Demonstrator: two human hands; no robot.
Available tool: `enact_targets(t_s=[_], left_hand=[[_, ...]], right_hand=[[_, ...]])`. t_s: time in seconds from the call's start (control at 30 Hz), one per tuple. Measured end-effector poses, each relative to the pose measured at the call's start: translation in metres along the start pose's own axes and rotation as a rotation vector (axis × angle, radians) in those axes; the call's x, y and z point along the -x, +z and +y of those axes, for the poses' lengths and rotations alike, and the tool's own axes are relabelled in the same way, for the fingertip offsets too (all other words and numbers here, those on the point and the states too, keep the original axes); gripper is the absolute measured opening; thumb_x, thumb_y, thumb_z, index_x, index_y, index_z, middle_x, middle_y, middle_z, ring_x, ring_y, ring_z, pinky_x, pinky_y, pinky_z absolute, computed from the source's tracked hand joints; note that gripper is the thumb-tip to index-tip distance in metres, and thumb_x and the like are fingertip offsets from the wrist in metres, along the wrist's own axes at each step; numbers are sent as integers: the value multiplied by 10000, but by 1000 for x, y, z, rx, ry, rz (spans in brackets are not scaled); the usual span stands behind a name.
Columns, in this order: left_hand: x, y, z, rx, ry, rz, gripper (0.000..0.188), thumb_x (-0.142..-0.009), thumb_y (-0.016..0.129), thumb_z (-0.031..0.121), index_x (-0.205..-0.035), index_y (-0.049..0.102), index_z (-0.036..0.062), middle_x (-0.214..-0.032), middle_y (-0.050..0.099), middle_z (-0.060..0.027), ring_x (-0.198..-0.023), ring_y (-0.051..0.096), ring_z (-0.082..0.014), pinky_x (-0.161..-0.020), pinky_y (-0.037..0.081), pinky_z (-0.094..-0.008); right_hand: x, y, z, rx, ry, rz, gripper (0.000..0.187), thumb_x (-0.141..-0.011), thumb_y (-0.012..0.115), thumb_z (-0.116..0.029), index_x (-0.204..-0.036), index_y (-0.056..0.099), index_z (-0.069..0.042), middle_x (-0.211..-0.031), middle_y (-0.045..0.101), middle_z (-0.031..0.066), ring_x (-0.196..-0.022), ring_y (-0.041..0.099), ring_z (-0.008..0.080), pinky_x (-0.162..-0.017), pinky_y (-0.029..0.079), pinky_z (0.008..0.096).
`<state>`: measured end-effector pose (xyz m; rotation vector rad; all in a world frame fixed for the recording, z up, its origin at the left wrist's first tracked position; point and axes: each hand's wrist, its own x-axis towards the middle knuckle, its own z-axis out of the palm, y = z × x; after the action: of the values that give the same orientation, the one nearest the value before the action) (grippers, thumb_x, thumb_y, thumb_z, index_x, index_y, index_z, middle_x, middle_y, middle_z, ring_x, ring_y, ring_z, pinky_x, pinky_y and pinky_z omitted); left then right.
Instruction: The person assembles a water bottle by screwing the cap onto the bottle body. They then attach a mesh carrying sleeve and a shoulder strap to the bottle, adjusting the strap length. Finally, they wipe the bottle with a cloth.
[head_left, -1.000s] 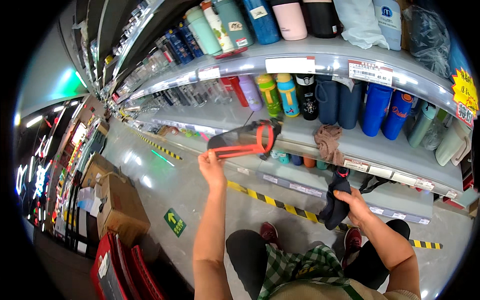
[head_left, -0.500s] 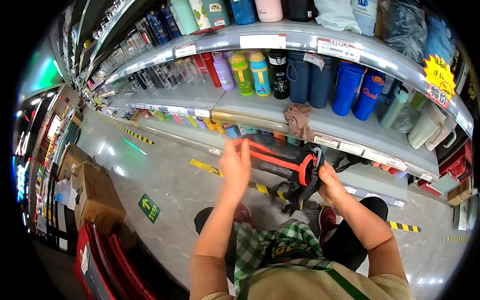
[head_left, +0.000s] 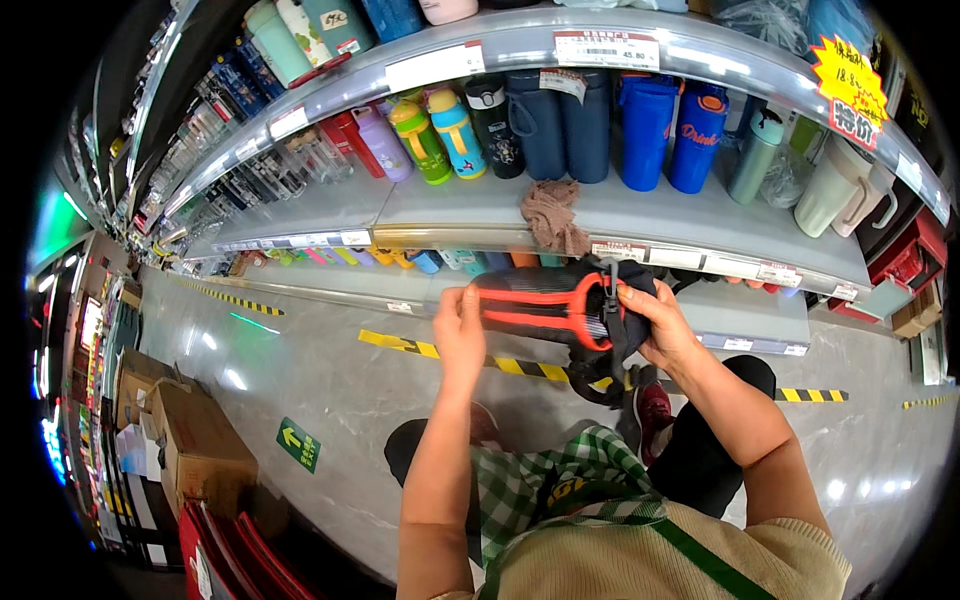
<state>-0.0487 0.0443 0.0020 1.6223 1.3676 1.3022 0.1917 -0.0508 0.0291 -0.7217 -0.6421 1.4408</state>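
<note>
Between my two hands, in front of the lower shelf, lies a dark bottle [head_left: 530, 303] on its side, dressed in a black sleeve with orange-red bands. My left hand [head_left: 459, 325] is closed around its left end. At the other end my right hand [head_left: 655, 317] grips the dark top, thumb across it. A black strap [head_left: 597, 383] with a buckle dangles from that end. Just beyond the bottle, a crumpled brown cloth [head_left: 556, 215] hangs over the shelf's front edge.
Tumblers and flasks, including blue bottles [head_left: 648, 135] and a green kids' bottle [head_left: 420, 142], stand on the shelf [head_left: 440, 205]. A pale jug [head_left: 833, 187] is at the right. Cardboard boxes [head_left: 203, 440] and red folded items [head_left: 232, 555] stand at the left. Yellow-black tape [head_left: 530, 369] crosses the floor.
The bottle has turned slightly, so more of its orange-red bands and top show. Both hands keep hold of it. The shelves have shifted leftward and up in the view.
</note>
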Motion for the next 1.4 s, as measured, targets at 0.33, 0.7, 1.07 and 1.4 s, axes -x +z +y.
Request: enact_targets(t_s=[0.33,0.7,1.07,1.4], left_hand=[[-14,-14,-62,-60,-29,45,344,-972,503,298,-799,557,6,-638,488,-1,-523,399,-73,-461,340,-239],[-11,-21,-42,-189,-41,82,356,-953,521,282,-816,566,-44,-648,528,-108,-613,448,-176,-589,405,-342],[-7,-10,-59,-74,-188,-230,343,-956,514,278,-863,589,-43,-693,585,-123,-670,526,-176,-633,437,-345],[25,18,-33,60,-81,-381,274,-970,492,233,-1032,580,-19,-838,630,-80,-771,595,-143,-721,470,-276]], right_hand=[[-15,5,-7,-189,36,-40,478,-819,681,-234,-1191,498,2,-1069,620,135,-929,644,229,-820,546,343],[-12,9,-16,133,-1,-65,602,-654,731,2,-1213,509,3,-993,617,56,-869,610,139,-816,505,280],[-17,-6,-13,-283,170,-52,400,-749,658,-35,-1122,523,12,-906,599,152,-688,584,232,-589,549,371],[-20,-3,-7,-442,171,83,321,-796,610,1,-1101,516,26,-943,606,140,-777,648,246,-702,593,359]])
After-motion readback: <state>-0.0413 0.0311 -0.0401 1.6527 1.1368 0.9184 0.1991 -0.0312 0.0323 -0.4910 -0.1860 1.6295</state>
